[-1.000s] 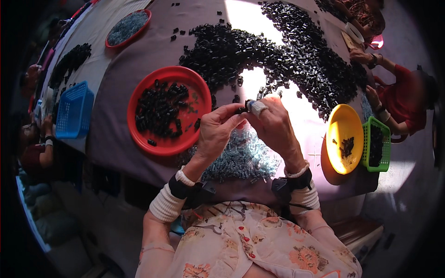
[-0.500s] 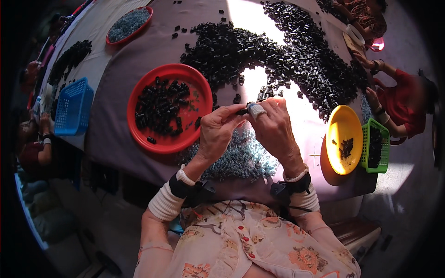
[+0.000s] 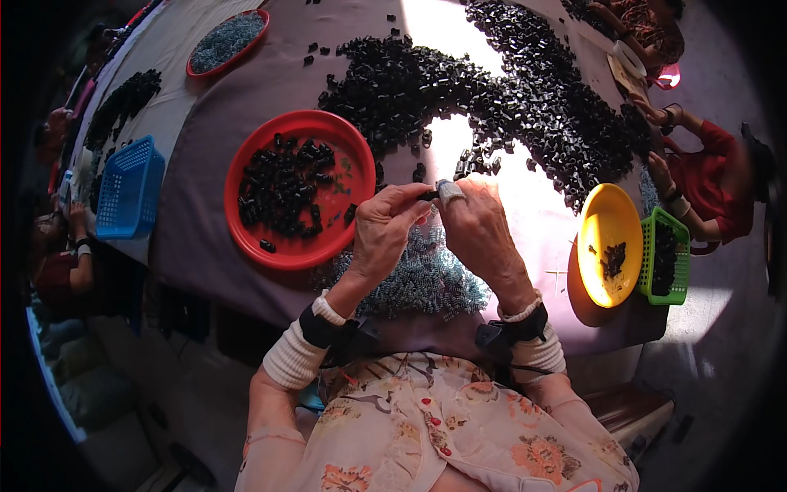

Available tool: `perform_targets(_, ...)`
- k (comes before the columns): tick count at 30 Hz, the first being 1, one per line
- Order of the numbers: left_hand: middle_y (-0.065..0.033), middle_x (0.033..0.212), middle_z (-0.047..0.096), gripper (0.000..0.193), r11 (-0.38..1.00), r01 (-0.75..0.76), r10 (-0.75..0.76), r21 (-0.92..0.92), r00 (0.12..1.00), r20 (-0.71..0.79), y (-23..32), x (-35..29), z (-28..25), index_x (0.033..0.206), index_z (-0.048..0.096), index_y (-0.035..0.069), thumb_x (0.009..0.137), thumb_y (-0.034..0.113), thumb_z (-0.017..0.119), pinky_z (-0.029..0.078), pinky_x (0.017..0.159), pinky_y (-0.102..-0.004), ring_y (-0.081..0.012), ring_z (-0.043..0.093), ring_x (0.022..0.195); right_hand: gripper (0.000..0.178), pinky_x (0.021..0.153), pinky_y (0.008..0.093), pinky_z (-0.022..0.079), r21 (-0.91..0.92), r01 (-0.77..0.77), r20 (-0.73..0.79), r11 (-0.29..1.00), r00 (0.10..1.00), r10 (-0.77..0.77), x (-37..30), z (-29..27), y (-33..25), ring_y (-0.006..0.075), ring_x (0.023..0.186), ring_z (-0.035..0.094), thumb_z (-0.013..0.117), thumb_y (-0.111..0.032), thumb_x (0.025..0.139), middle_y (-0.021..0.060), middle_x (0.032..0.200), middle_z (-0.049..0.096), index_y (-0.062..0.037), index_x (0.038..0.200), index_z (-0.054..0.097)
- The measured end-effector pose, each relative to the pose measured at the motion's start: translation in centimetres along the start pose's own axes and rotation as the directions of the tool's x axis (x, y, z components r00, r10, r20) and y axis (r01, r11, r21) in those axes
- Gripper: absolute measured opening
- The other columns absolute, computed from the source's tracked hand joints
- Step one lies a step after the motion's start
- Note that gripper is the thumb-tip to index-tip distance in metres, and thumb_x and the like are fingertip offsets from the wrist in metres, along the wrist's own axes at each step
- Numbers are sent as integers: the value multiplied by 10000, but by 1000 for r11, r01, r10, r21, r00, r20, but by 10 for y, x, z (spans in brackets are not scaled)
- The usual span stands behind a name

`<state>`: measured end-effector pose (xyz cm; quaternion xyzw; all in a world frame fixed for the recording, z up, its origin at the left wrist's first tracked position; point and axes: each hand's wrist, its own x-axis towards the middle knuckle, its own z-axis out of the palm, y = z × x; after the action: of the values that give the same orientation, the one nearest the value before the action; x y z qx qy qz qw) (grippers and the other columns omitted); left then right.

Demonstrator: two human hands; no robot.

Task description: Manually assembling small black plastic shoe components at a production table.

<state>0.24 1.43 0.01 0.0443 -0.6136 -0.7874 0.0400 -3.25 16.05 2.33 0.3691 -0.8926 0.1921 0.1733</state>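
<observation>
Above the table my left hand (image 3: 380, 231) pinches a small black plastic piece (image 3: 428, 196) between thumb and forefinger. My right hand (image 3: 482, 234), with white wrapping round one finger, is closed against the other end of that piece. Its fingertips are partly hidden, so anything else inside them cannot be seen. Beneath both hands lies a heap of small grey-blue coil springs (image 3: 426, 283). Left of them stands a round red tray (image 3: 234, 205) holding many black plastic pieces (image 3: 283, 193). A large heap of similar black pieces (image 3: 508, 107) spreads across the table beyond my hands.
A yellow dish (image 3: 627, 238) and a green basket (image 3: 684, 266), both with black pieces, stand at right. A blue basket (image 3: 131, 189) and another red tray (image 3: 192, 72) of springs are at left. Co-workers sit on both sides, one in a red top (image 3: 711, 176).
My hands stay together around the black piece, with only a slight shift of the right hand's fingers. At right, a co-worker's hand has moved a little.
</observation>
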Motion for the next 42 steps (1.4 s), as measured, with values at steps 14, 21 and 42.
perform_targets(14, -53, 773, 599, 206, 970, -127, 128, 208, 992, 6, -2, -1, -3, 965, 640, -35, 771, -66, 577, 469, 611, -208, -89, 569, 668, 171, 562, 383, 445, 178, 65, 109, 982, 990, -85, 2, -6, 5, 307, 656, 539, 541, 64, 660, 146, 736, 496, 31, 813, 475)
perform_targets(21, -50, 752, 593, 195, 956, -106, 103, 275, 994, 26, 5, -2, -4, 937, 645, -48, 766, -88, 560, 456, 599, -201, -87, 562, 660, 184, 554, 378, 445, 205, 69, 161, 976, 981, -104, 2, -4, 7, 304, 651, 538, 536, 70, 659, 144, 740, 484, 34, 826, 469)
perform_targets(42, -94, 855, 656, 192, 951, 258, -249, -171, 966, 73, 0, 1, -6, 989, 612, -56, 864, 82, 565, 533, 709, -281, -149, 640, 736, 241, 513, 364, 452, 86, -196, 196, 977, 965, 176, -2, 9, 4, 263, 570, 575, 666, -238, 759, 88, 612, 545, -36, 812, 545)
